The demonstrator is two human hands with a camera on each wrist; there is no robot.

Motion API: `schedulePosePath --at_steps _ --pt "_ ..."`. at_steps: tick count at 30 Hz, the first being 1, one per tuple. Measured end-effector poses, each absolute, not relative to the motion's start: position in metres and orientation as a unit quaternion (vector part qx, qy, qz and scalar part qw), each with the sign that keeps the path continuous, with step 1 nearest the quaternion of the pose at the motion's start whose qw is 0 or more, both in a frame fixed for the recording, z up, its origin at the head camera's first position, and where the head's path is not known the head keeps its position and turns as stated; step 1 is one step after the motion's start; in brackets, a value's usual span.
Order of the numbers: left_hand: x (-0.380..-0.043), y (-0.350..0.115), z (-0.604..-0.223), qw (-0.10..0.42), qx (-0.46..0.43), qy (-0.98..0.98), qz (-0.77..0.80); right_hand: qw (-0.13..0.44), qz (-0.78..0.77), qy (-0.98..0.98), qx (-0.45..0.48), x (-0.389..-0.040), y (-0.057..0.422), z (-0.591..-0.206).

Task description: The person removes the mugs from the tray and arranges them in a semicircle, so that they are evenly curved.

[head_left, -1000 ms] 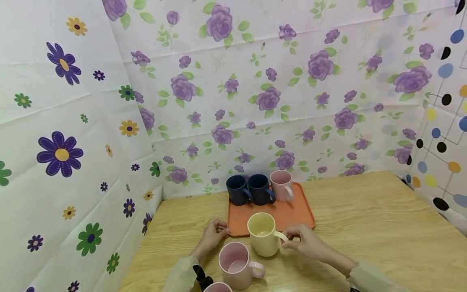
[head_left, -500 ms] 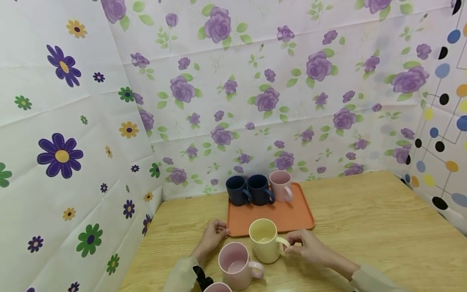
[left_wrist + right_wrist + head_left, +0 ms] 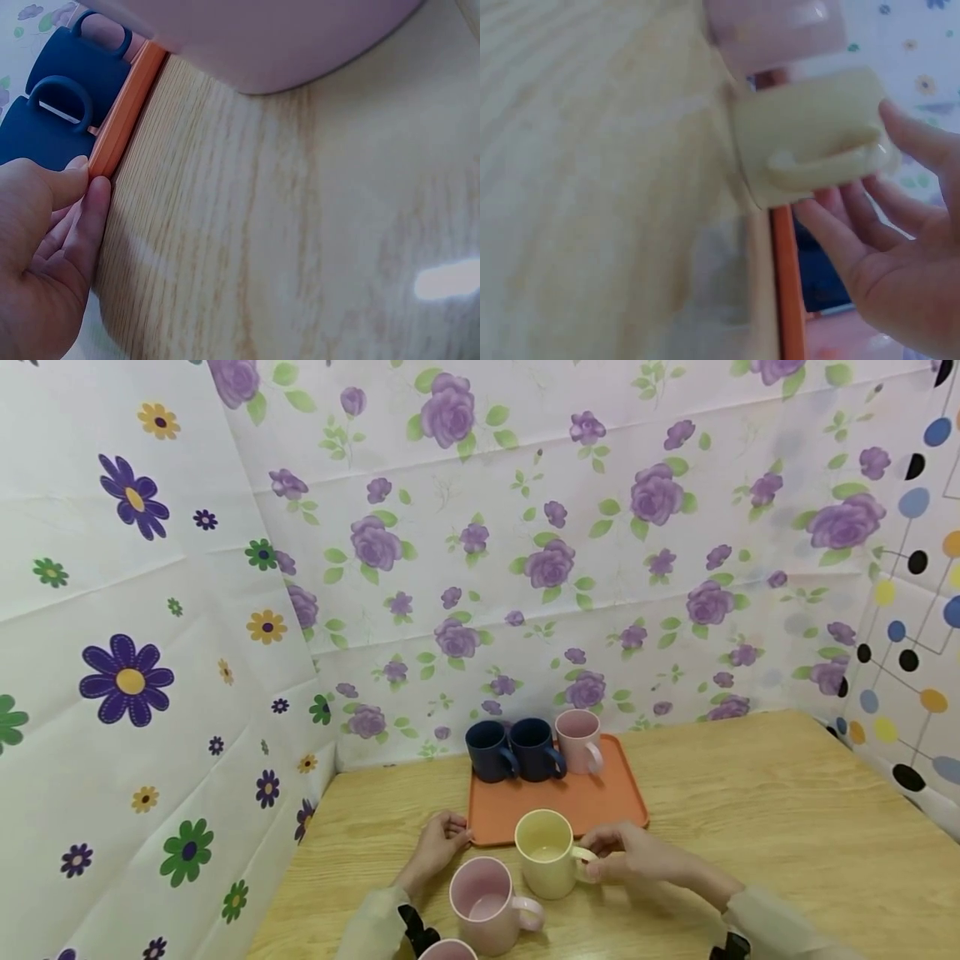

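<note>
In the head view my left hand [image 3: 435, 849] pinches the near left corner of an orange tray [image 3: 510, 817]; the left wrist view has thumb and fingers on its rim. A yellow mug [image 3: 549, 875] stands upright on the table in front of the tray, its handle to the right. My right hand [image 3: 637, 857] is at that handle. In the right wrist view its fingers spread loosely about the yellow mug's handle [image 3: 817, 171], thumb near the rim. On the tray's back edge stand two navy mugs [image 3: 491, 764] and a pink mug [image 3: 576, 758].
A pink mug [image 3: 483, 929] stands on the wooden table [image 3: 750, 827] between my forearms, handle to the right. Another pink mug [image 3: 447, 952] shows only its rim at the bottom edge. Flowered cloth [image 3: 465, 677] hangs behind the table.
The yellow mug has come slightly toward me and right, away from the tray. My right hand moved along with it, then its fingers loosened at the handle. The left hand stayed on the tray.
</note>
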State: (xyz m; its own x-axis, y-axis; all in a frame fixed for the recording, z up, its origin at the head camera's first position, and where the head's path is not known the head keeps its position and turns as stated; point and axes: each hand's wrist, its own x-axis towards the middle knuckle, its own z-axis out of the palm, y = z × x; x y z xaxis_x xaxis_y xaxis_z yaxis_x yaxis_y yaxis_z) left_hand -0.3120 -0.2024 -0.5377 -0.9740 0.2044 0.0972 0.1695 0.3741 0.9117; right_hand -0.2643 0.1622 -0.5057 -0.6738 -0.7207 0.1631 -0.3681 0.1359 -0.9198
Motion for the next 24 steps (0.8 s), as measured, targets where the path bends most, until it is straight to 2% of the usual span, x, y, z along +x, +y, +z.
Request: schedulePosePath --at_steps 4,7,12,16,19,24 --pt "-0.312 -0.203 -0.537 0.017 0.112 0.829 0.547 0.209 -0.566 0.729 -0.323 -0.275 0.168 -0.500" --pt "-0.312 -0.203 -0.537 0.018 0.107 0.827 0.551 0.206 -0.576 0.735 -0.292 -0.285 0.171 -0.498" --pt "-0.315 -0.203 -0.540 0.014 0.107 0.825 0.554 0.100 -0.577 0.770 -0.254 -0.306 0.169 -0.500" --pt "-0.316 -0.204 -0.540 0.012 0.108 0.827 0.551 -0.009 -0.573 0.799 -0.182 -0.325 0.164 -0.505" --pt "-0.312 -0.202 -0.535 0.015 0.108 0.825 0.555 -0.068 -0.564 0.814 -0.122 -0.338 0.160 -0.508" --pt "-0.299 -0.196 -0.517 0.018 0.115 0.817 0.565 -0.097 -0.556 0.822 -0.074 -0.353 0.157 -0.513"
